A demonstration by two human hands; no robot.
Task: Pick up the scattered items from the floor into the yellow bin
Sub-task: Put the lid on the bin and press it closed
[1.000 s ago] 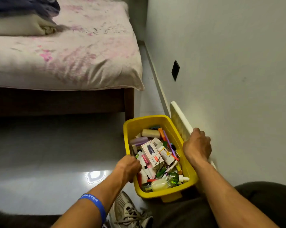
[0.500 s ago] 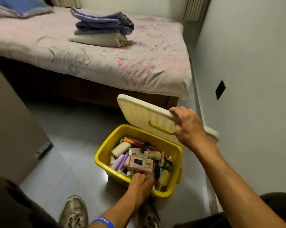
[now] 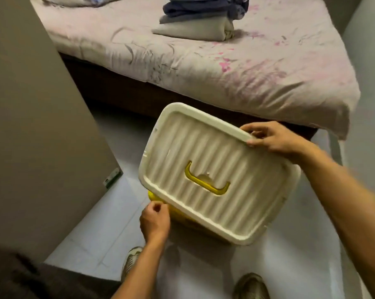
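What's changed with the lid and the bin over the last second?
The right hand took the lid from the wall and swung it over the yellow bin, hiding the items. The left hand stays at the bin's near edge.

A floral-sheeted bed (image 3: 225, 61) stands on pale glossy floor tiles (image 3: 96, 240).
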